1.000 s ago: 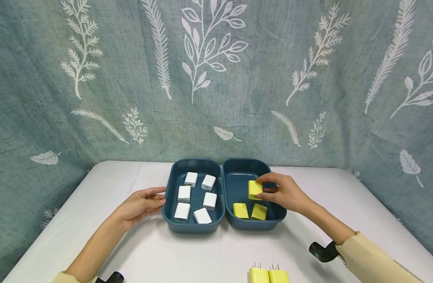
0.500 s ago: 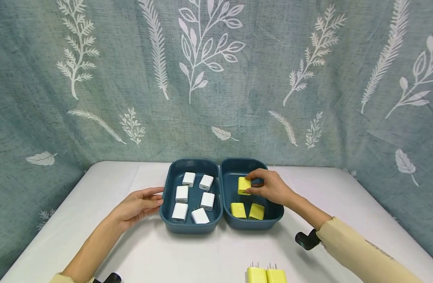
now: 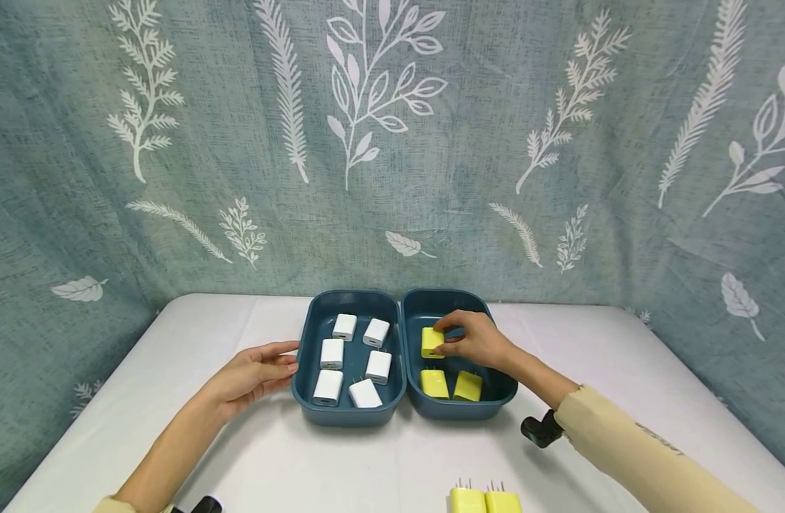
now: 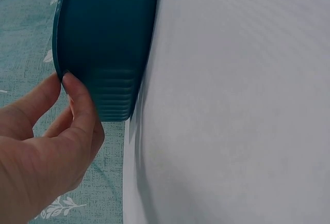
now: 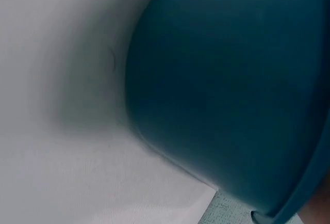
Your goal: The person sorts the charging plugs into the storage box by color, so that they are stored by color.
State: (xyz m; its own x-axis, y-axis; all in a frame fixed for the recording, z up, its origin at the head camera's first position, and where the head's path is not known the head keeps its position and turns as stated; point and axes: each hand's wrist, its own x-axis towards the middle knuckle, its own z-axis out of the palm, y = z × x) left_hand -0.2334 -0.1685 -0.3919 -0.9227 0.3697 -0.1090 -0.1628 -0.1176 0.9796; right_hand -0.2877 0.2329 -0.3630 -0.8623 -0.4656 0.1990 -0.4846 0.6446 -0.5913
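Note:
My right hand [image 3: 479, 338] pinches a yellow charger plug [image 3: 432, 343] by its right side, low inside the right blue bin [image 3: 504, 399]. Two other yellow charger plugs, one at the left [image 3: 434, 384] and one at the right [image 3: 467, 386], lie near that bin's front wall. On the other side, my left hand [image 3: 251, 374] holds the rim of the left blue bin [image 3: 349, 415] between thumb and finger, as the left wrist view shows. Several white charger plugs [image 3: 328, 387] lie spread over that bin's floor. The right wrist view shows mostly the bin's outer wall [image 5: 221, 79].
Two yellow charger plugs [image 3: 467, 500] stand side by side, prongs up, at the front of the white table [image 3: 341, 463]. The bins stand side by side near its back edge. A patterned green curtain [image 3: 392, 214] hangs behind. Black wrist devices [image 3: 541, 429] sit below the sleeves.
My right hand has moved left and slightly lower inside the right bin, carrying the yellow charger plug toward the left wall. My left hand has stayed at its bin.

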